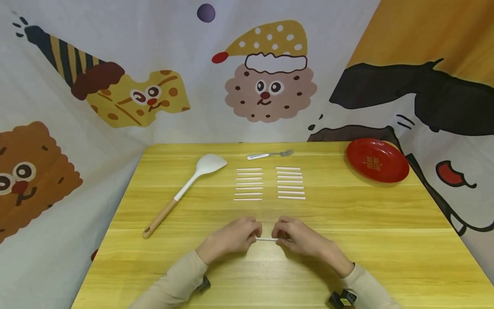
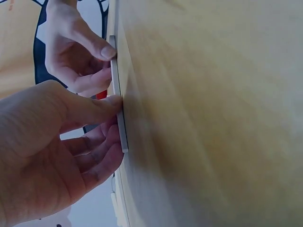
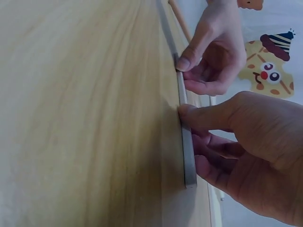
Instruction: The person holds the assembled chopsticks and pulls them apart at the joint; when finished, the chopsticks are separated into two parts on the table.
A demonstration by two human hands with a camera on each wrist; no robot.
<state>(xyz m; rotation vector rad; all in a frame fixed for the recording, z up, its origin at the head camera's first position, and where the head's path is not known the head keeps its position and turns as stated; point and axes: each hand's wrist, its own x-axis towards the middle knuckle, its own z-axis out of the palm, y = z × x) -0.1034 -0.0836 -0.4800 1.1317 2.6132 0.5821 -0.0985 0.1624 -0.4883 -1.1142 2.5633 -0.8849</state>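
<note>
A thin white stick (image 1: 266, 239) lies crosswise between the two hands, close over the tabletop near its front. The left hand (image 1: 240, 234) pinches its left end between thumb and curled fingers; at the right end, the right hand (image 1: 302, 238) does the same. Both wrist views show the stick as a narrow, straight, square-edged bar, with a thumb on its near side and fingertips on its far side. In the left wrist view, its end (image 2: 124, 141) sticks out past the left thumb. Beyond the hands, similar white sticks form a left column (image 1: 248, 183) and a right column (image 1: 290, 181).
A white spatula (image 1: 189, 185) with a wooden handle lies slantwise at the left. Behind the columns is a fork (image 1: 270, 154) with a white handle. A red plate (image 1: 397, 171) sits at the table's back right corner. Printed cloth (image 1: 200, 111) hangs around the table (image 1: 386, 240).
</note>
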